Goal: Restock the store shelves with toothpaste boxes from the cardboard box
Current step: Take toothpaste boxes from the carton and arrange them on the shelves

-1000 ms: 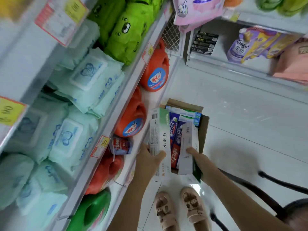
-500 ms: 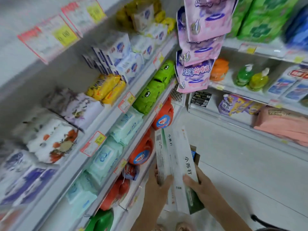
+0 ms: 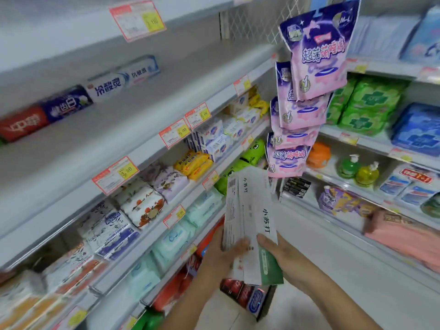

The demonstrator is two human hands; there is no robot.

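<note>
both hands [image 3: 240, 256] grip long flat glossy white toothpaste boxes [image 3: 252, 210].

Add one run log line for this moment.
phase: boxes in hand, not yet shelved | left hand: holds toothpaste boxes | right hand: holds same boxes | cardboard box: on floor below hands

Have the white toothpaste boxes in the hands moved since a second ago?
Yes. The toothpaste boxes, gripped by the left hand and right hand, have risen from the cardboard box, up level with the wet wipes.
</note>
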